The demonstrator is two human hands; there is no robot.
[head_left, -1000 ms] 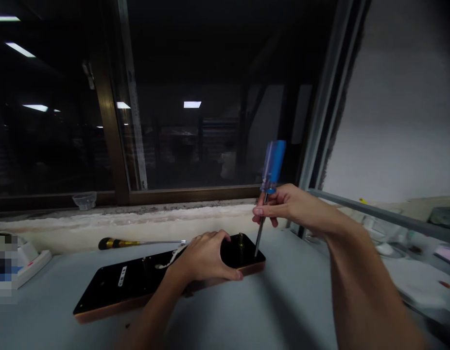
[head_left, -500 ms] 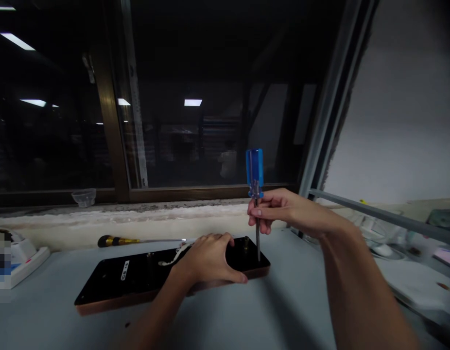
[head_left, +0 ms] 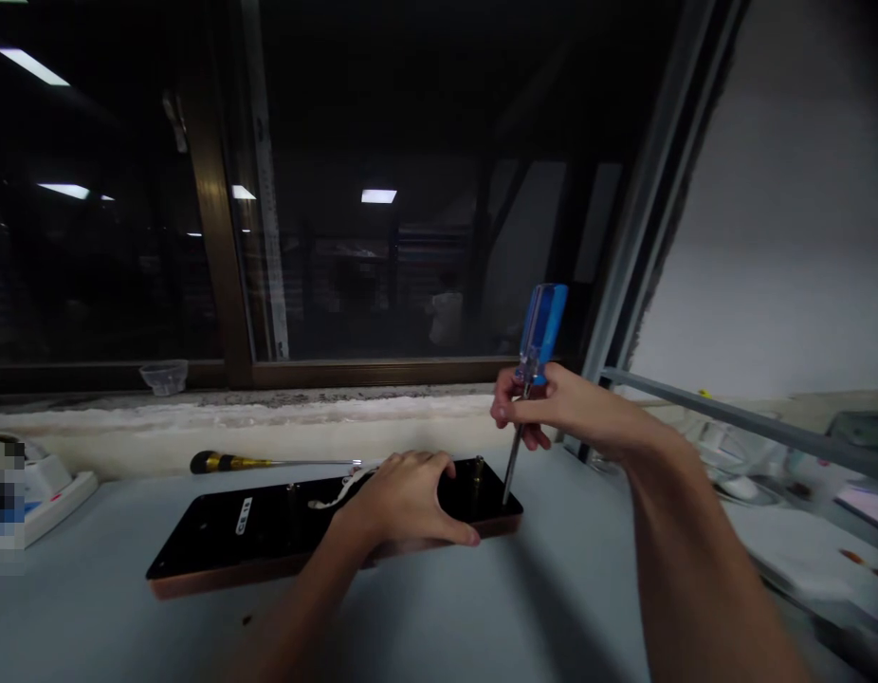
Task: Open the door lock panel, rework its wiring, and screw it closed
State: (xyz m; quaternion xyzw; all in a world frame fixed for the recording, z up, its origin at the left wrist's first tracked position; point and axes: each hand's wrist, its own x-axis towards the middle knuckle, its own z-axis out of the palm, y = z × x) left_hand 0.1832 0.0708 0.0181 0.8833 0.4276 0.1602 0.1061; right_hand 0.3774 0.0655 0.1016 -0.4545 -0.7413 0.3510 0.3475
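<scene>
A long black panel with a copper-coloured edge lies on the grey-blue table, a white label at its left part and brass posts standing on it. My left hand is wrapped over its right half, thumb on the near edge, fingers on the far side. Part of a white cable shows beside that hand. My right hand pinches the shaft of a blue-handled screwdriver just under the handle. The screwdriver leans to the right, its tip at the panel's right corner.
A yellow-and-black screwdriver lies behind the panel. A white power strip is at the left. On the window sill stands a clear plastic cup. A grey metal bar runs along the right, with clutter beyond it. A small dark bit lies in front.
The blue screwdriver has gone from nearly upright to tilted, its handle moving right with my right hand. My left hand stays on the panel.
</scene>
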